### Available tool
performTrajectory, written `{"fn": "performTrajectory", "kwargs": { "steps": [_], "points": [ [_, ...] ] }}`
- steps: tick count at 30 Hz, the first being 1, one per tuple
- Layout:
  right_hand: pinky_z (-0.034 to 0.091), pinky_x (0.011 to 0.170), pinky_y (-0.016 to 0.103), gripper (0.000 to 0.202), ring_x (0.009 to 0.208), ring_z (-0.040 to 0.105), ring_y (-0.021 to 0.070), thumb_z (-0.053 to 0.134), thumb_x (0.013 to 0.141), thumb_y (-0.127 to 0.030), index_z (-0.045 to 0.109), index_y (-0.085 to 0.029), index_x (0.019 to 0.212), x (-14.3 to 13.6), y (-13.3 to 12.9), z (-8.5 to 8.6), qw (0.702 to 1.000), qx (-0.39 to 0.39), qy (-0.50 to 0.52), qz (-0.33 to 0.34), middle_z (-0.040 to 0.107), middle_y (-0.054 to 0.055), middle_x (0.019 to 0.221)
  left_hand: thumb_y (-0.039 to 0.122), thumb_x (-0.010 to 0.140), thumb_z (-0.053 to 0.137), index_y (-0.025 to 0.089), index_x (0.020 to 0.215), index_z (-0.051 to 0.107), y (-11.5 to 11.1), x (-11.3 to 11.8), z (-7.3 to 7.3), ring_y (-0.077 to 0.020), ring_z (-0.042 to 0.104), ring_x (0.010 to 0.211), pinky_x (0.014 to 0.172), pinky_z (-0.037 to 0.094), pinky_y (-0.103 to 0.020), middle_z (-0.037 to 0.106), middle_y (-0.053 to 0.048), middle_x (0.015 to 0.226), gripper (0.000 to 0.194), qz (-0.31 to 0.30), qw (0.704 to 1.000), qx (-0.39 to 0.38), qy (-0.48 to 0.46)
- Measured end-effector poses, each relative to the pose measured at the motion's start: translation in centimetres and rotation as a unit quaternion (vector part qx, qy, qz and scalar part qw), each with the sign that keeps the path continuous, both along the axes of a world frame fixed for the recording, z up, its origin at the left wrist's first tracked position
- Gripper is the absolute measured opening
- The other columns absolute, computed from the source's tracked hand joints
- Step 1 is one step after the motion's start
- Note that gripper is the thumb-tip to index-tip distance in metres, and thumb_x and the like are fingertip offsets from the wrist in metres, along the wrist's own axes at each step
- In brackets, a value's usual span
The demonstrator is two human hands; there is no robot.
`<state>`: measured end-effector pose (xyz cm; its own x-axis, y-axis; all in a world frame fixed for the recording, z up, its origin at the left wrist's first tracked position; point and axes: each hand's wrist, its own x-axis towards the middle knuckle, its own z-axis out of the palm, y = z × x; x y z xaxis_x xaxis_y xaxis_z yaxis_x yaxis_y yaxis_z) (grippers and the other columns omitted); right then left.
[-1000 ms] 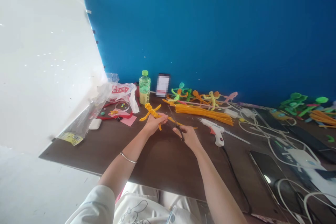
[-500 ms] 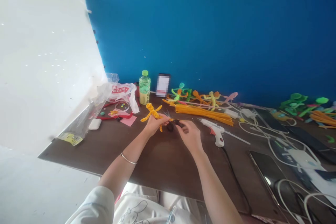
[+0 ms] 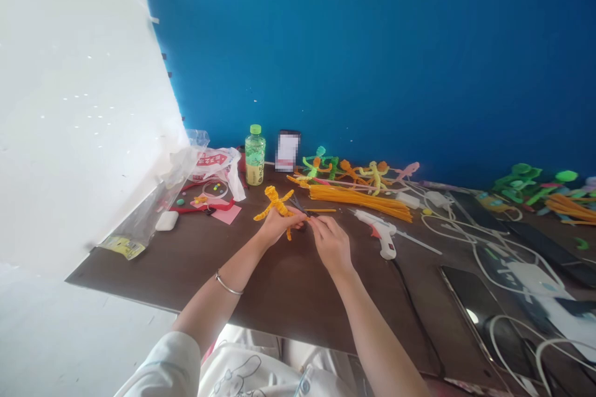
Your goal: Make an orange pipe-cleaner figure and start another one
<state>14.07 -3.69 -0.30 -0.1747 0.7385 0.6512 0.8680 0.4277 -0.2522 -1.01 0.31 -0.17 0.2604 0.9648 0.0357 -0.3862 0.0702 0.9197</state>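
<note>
My left hand [image 3: 275,226] is closed around an orange pipe-cleaner figure [image 3: 274,200], whose head and limbs stick out beyond the fingers. Close beside it, my right hand [image 3: 331,240] pinches the tip of an orange limb, which the fingers partly cover. Just beyond the fingertips lie black-handled scissors [image 3: 299,203], their blades pointing away to the left and their handles partly hidden. A short orange pipe-cleaner piece [image 3: 322,210] rests on the table behind my right fingers.
A bundle of orange pipe cleaners [image 3: 358,198] and a white glue gun [image 3: 384,232] are on the right. Several coloured figures [image 3: 376,177] stand along the wall. A green-capped bottle [image 3: 255,158] is behind my left hand. Cables and a phone [image 3: 475,304] lie far right.
My right hand has let go of the scissors, which now lie beyond the hands. Its fingers have moved left to the orange limb. A short orange piece now shows on the table.
</note>
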Motion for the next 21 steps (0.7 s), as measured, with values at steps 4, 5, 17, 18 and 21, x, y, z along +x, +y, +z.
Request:
{"fn": "performTrajectory", "kwargs": {
  "steps": [4,5,17,18,21],
  "points": [
    [0.046,0.076,0.028,0.031,0.08,0.059,0.0163,0.035,0.089,-0.029,0.064,-0.017,0.09,-0.6,0.1,0.0,0.998,-0.005,0.062,0.002,0.062,0.008,0.086,0.03,0.055,0.075,0.011,0.067,0.064,0.0,0.1,-0.1,-0.0107,0.056,0.055,0.059,0.046,-0.026,0.06,-0.004,0.058,0.025,0.005,1.0,0.006,0.003],
    [0.046,0.077,0.028,0.03,0.08,0.059,0.0165,0.035,0.088,-0.029,0.063,-0.018,0.088,-0.7,0.1,0.0,0.996,-0.008,0.084,0.006,0.062,0.008,0.086,0.029,0.055,0.075,0.011,0.068,0.064,0.0,0.1,-0.2,-0.0106,0.056,0.055,0.059,0.046,-0.026,0.06,-0.004,0.057,0.025,0.006,1.0,0.008,0.003],
    [0.043,0.056,0.026,0.036,0.053,0.05,0.0133,0.049,0.075,-0.049,0.059,-0.015,0.072,-0.4,0.6,0.9,0.883,-0.296,0.349,0.105,0.054,0.001,0.056,0.027,0.056,0.074,0.012,0.069,0.063,-0.4,-0.3,0.7,-0.0104,0.055,0.053,0.057,0.046,-0.026,0.06,-0.003,0.056,0.023,-0.005,0.999,0.032,0.023],
    [0.043,0.056,0.026,0.037,0.054,0.05,0.0132,0.049,0.075,-0.051,0.059,-0.015,0.074,-0.1,0.8,0.8,0.868,-0.311,0.368,0.12,0.054,0.001,0.056,0.027,0.056,0.074,0.012,0.069,0.063,-0.3,-0.3,0.6,-0.0104,0.055,0.053,0.057,0.046,-0.026,0.06,-0.003,0.057,0.023,-0.006,0.999,0.037,0.022],
    [0.045,0.06,0.029,0.041,0.06,0.054,0.0148,0.043,0.079,-0.051,0.059,-0.014,0.089,0.7,1.4,0.4,0.876,-0.28,0.382,0.088,0.06,0.005,0.069,0.028,0.057,0.073,0.011,0.071,0.062,0.1,-0.4,0.2,-0.0102,0.056,0.056,0.058,0.045,-0.025,0.061,-0.003,0.06,0.024,0.005,0.999,0.03,0.011]
  ]
}}
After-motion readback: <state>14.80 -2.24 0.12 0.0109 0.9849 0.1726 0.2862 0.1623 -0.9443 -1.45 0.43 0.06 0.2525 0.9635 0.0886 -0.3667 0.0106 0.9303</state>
